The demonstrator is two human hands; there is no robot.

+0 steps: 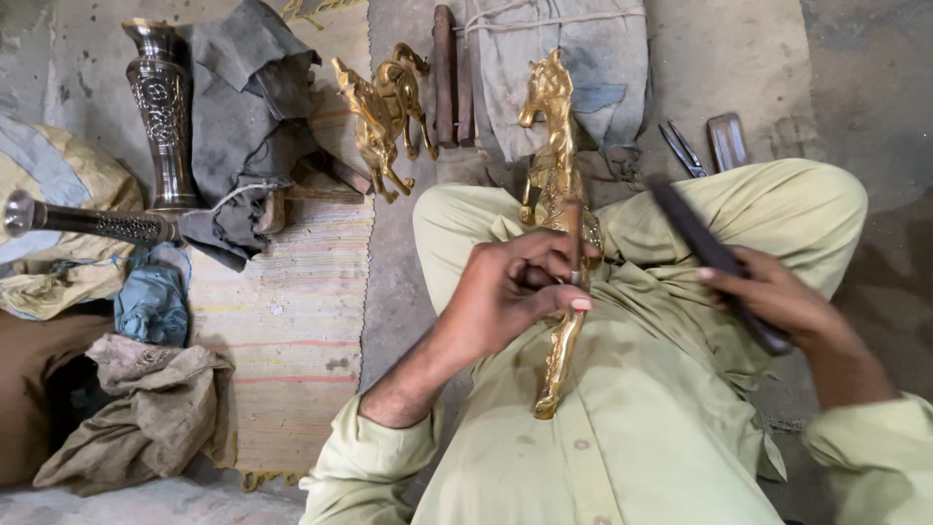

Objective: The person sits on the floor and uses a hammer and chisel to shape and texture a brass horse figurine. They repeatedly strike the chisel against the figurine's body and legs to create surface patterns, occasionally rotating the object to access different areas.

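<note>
The gleaming golden brass horse figurine (556,194) lies along the lap, left hand (510,292) clasping it with a thin punch; right hand (777,297), at three o'clock, grips a dark flat bar (705,248). Likely heavy, rigid, slippery; best held mid-body.

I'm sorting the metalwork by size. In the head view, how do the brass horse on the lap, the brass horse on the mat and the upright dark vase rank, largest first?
1. Brass horse on the lap, steadied by the left hand; nearest the camera, so partly unsure.
2. Upright dark vase.
3. Brass horse on the mat.
</note>
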